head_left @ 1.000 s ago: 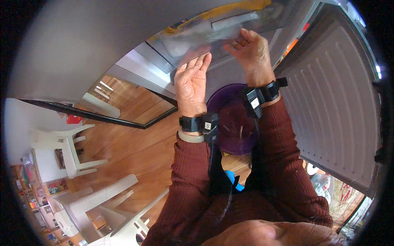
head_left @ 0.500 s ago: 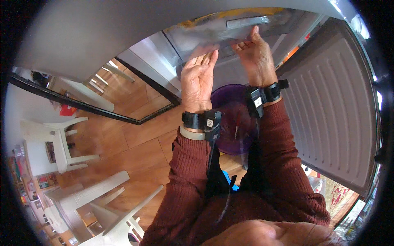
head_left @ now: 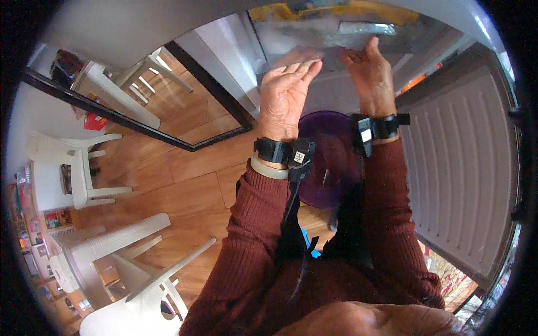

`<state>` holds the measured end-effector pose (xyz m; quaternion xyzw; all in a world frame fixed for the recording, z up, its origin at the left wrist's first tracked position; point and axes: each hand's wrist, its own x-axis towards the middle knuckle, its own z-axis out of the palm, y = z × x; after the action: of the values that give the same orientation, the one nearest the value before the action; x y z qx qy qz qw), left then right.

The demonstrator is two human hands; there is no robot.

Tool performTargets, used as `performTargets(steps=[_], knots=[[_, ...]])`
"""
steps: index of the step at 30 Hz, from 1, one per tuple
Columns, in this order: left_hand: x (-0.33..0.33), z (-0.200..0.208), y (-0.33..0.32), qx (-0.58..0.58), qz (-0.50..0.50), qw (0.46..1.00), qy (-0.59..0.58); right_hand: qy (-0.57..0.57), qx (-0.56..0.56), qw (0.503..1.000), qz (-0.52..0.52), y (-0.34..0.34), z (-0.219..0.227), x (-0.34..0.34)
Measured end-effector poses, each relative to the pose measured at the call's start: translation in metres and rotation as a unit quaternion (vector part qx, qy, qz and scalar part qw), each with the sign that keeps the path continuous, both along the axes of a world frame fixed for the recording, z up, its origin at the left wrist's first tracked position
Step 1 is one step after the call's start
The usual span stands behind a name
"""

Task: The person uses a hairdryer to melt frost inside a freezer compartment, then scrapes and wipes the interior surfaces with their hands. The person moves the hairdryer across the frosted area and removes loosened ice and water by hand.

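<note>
A see-through freezer drawer (head_left: 302, 39) with yellow and whitish contents behind its front is at the top, inside an open appliance. My right hand (head_left: 370, 78) grips its lower edge, thumb up against the front below the pale handle strip (head_left: 367, 28), fingers curled underneath. To the left, my left hand (head_left: 283, 98) is palm up, its stretched fingers lying against the bottom edge of the same drawer; the fingertips are partly blurred. Both wrists wear black straps with small boxes, and a pale bangle (head_left: 269, 168) circles the left one.
The ribbed open door (head_left: 459, 173) stands close by my right arm. Below my hands is a round purple tub (head_left: 328, 162). A black-framed mirror (head_left: 218, 134) leans at the left, with white chairs (head_left: 84, 179) and a white table (head_left: 123, 241) on the wooden floor (head_left: 190, 190).
The view has shifted, so the drawer and both hands appear further right. My left fingers have moved along the drawer's lower edge; the right hand keeps its grip.
</note>
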<state>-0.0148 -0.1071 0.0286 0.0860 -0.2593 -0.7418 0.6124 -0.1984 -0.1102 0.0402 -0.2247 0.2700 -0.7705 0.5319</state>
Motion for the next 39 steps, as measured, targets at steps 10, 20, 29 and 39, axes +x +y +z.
performTargets(steps=[10, 20, 29, 39], knots=[[0.004, -0.005, -0.003, -0.037, 0.006, 0.999, -0.013, 0.064, -0.02, 0.998, 0.008, 0.005, -0.001, 0.002], [-0.003, -0.006, 0.001, -0.002, 0.005, 1.0, 0.013, 0.064, 0.12, 0.989, 0.064, 0.011, 0.012, -0.022], [-0.008, -0.017, -0.003, 0.025, -0.011, 0.998, 0.057, 0.158, -0.052, 0.986, 0.005, 0.051, 0.086, 0.0], [-0.013, -0.011, -0.004, 0.048, -0.063, 0.991, 0.105, 0.38, -0.043, 0.922, -0.057, 0.035, 0.082, 0.007]])
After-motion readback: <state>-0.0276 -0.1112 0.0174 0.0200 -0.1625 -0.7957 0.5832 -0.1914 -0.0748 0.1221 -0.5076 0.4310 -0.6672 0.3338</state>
